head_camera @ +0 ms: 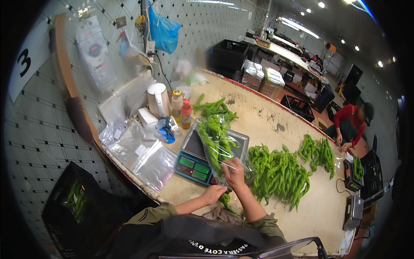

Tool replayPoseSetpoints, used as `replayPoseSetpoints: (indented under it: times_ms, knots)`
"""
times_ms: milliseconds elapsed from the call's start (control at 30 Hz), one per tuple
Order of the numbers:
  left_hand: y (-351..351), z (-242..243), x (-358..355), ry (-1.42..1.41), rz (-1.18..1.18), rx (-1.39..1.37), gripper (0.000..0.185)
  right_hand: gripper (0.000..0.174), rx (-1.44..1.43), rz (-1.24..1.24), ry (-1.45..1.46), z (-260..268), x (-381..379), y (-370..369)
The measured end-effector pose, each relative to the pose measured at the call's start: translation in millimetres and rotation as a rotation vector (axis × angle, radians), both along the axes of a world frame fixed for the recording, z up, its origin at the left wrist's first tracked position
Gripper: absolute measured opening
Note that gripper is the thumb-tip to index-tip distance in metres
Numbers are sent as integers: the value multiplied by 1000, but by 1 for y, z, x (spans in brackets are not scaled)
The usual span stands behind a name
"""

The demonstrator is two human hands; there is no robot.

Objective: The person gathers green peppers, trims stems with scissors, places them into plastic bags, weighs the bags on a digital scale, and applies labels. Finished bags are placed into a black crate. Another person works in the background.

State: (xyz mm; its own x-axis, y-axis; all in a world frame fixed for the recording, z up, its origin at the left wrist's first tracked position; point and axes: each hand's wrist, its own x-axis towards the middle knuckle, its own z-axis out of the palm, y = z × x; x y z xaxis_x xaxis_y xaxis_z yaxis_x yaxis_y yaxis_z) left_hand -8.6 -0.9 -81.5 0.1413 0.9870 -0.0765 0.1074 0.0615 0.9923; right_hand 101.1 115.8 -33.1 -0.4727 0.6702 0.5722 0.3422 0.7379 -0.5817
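A clear plastic bag (215, 142) holding long wrinkled green peppers lies slantwise over the metal pan of a blue digital scale (192, 168), whose displays are lit. My left hand (212, 195) pinches the bag's near end in front of the scale. Just above it, my right hand (234, 173) has its fingers on the bag, gripping the film. A large pile of loose green peppers (278, 171) lies to the right of the scale. More peppers (216, 108) rest behind it. Below my hands, a few peppers (228, 205) lie by a crumpled cloth (223, 215).
Flat clear bags (152, 165) lie left of the scale. Behind them stand a white kettle (158, 100), a red-capped bottle (186, 115) and a yellow-capped jar (177, 103). A black crate (77, 207) is at lower left. A co-worker (351, 124) stands across the table by another scale (352, 176).
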Motion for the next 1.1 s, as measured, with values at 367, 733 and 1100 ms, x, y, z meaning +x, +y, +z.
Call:
replayPoseSetpoints:
  times_ms: [367, 733, 1100]
  knots:
    - [16, 7, -14, 412, -11, 256, 38, 48, -359, -390, -350, -18, -13, 57]
    - [20, -6, -10, 156, 150, 333, 40, 20, -1603, 236, 779, -44, 185, -111]
    - [-28, -16, -10, -212, -2, -193, 48, 23, -929, -533, -721, -62, 329, -160]
